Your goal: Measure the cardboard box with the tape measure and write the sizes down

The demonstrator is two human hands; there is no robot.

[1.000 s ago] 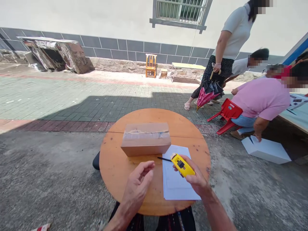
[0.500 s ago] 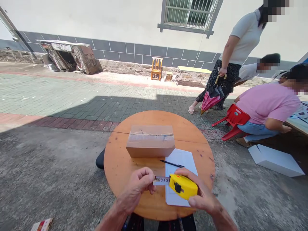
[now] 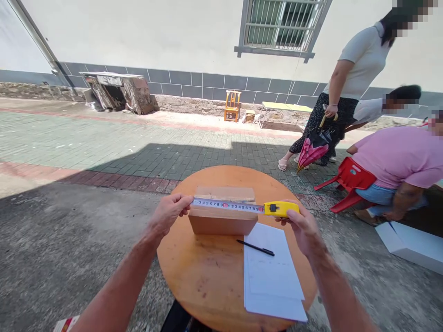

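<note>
Tape blade (image 3: 235,206) pulled longer across cardboard box (image 3: 223,225), left hand (image 3: 170,211) pinching tip, right hand (image 3: 305,225) clasping yellow case (image 3: 282,209)

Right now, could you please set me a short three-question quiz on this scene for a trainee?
1. Which hands hold the yellow tape case? A) both; B) only the right hand; C) neither.
2. True or false: the black pen lies mostly on the white papers.
3. Fill in: the left hand pinches the free end of the ____.

Key: 1. B. 2. True. 3. Tape blade.
</note>
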